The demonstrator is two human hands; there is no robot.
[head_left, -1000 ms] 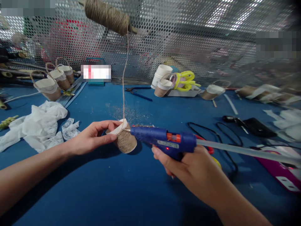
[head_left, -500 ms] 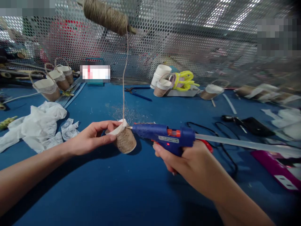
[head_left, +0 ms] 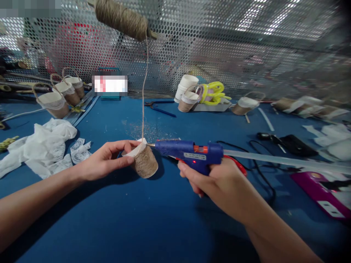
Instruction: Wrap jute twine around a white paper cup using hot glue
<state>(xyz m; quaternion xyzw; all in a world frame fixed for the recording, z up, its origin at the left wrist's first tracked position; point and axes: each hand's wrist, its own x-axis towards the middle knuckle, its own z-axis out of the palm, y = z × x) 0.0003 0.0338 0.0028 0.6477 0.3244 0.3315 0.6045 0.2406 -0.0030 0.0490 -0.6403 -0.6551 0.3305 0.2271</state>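
My left hand (head_left: 105, 160) grips a small paper cup (head_left: 144, 162), tilted and partly wrapped in brown twine, just above the blue table (head_left: 123, 219). A strand of twine (head_left: 143, 95) runs up from the cup to a spool (head_left: 122, 18) hanging on the mesh wall. My right hand (head_left: 219, 182) holds a blue hot glue gun (head_left: 192, 155). Its nozzle points left at the cup's upper rim, almost touching it. A clear glue stick (head_left: 274, 160) juts out of the gun's back to the right.
White lace and plastic scraps (head_left: 41, 144) lie at the left. Finished twine baskets (head_left: 55, 102) stand at the back left; stacked cups (head_left: 186, 87) and yellow rings (head_left: 215, 93) at the back centre. Pliers (head_left: 157, 106), black cables (head_left: 260, 160), scissors (head_left: 274, 138) and a magenta box (head_left: 320, 193) lie around.
The glue gun has drifted slightly up and left, its nozzle staying at the cup's rim. My left hand and the cup have hardly moved.
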